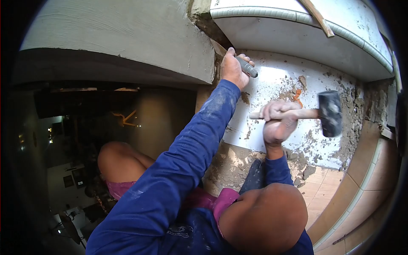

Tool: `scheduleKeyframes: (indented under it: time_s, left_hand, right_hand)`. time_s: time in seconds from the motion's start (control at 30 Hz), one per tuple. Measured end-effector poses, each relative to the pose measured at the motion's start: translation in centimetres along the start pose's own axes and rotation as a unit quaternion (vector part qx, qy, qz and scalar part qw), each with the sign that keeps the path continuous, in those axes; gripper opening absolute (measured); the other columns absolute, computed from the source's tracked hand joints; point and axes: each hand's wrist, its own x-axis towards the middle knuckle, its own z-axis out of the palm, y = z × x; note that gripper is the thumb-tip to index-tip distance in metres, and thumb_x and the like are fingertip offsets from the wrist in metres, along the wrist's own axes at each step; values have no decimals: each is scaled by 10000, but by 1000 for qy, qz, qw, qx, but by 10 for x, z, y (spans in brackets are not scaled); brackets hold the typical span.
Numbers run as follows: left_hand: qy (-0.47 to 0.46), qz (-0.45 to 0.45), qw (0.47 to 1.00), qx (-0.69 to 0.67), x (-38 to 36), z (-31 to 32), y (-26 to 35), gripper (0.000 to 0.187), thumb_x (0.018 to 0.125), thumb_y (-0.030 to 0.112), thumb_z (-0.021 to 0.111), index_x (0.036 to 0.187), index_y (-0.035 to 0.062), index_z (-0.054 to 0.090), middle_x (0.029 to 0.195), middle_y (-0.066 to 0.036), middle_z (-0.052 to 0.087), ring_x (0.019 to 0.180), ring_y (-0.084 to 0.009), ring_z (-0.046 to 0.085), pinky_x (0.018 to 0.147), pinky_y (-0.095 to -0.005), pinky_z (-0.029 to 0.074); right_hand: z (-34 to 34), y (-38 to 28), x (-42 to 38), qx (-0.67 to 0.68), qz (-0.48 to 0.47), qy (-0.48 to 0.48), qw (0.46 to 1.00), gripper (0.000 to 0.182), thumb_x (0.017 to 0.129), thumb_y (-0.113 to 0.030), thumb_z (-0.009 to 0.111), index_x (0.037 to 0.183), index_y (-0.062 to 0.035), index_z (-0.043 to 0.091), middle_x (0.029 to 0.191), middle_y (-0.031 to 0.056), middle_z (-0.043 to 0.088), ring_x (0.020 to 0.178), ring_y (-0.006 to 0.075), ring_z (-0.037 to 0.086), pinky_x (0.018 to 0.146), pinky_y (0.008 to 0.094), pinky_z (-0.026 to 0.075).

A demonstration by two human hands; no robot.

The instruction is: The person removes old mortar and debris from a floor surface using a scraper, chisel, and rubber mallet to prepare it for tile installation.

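Hammer [330,114] lies crosswise in the blurry right hand [280,122], fingers wrapped round its handle, over a debris-strewn white surface [270,75]. The left arm [187,140] stretches long toward the grey wall's [140,36] corner, left hand [234,70] closed around a grey-handled tool [248,68].

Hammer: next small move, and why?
I'd bring the hammer over and line its head up with the exposed end of the grey handle. The left hand grips that handle near the wall edge, its end clear of the fist, while the right hand holds the hammer off to the side, so the head looks out of line.
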Motion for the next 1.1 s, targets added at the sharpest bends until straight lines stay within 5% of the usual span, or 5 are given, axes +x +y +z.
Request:
scheduleKeyframes:
  time_s: [0.37, 0.5, 0.73, 0.87, 1.1]
  left_hand:
    - [-104, -77, 991, -15, 11, -19, 26, 257, 1065, 353, 431, 966, 119, 390, 727, -35, 454, 634, -176, 480, 561, -357, 456]
    - [-75, -85, 993, -26, 5, -17, 32, 298, 1068, 371, 423, 925, 112, 393, 692, -29, 432, 614, -167, 458, 551, -343, 438]
    - [-85, -92, 992, -33, 6, -18, 33, 290, 1065, 323, 440, 872, 108, 408, 690, -40, 447, 610, -182, 487, 577, -367, 442]
    - [-98, -79, 992, -17, 22, -26, 18, 295, 1062, 339, 448, 906, 90, 423, 708, -44, 459, 611, -186, 488, 589, -362, 461]
    - [-38, -61, 996, 46, 8, -22, -1, 344, 1071, 379, 420, 984, 45, 422, 747, -64, 461, 626, -201, 458, 619, -383, 488]
  right_hand:
    - [2, 43, -27, -323, 56, -121, 937, 336, 1057, -288, 488, 845, -29, 512, 615, 5, 482, 498, 125, 425, 499, 258, 364]
    - [6, 49, -49, -105, 6, -93, 990, 319, 1039, -296, 512, 837, -49, 501, 673, 22, 504, 548, 133, 467, 513, 260, 380]
    - [16, 38, -48, -41, 50, -50, 997, 341, 1055, -323, 467, 845, -57, 435, 658, 27, 499, 508, 92, 476, 438, 231, 409]
    - [-12, 61, -39, -340, 148, -97, 924, 312, 1063, -304, 478, 1045, -3, 557, 608, 5, 473, 482, 95, 452, 436, 247, 396]
    - [-17, 5, -21, -97, 206, -1, 974, 351, 1079, -378, 404, 922, -65, 433, 631, -8, 412, 448, 72, 382, 387, 232, 367]
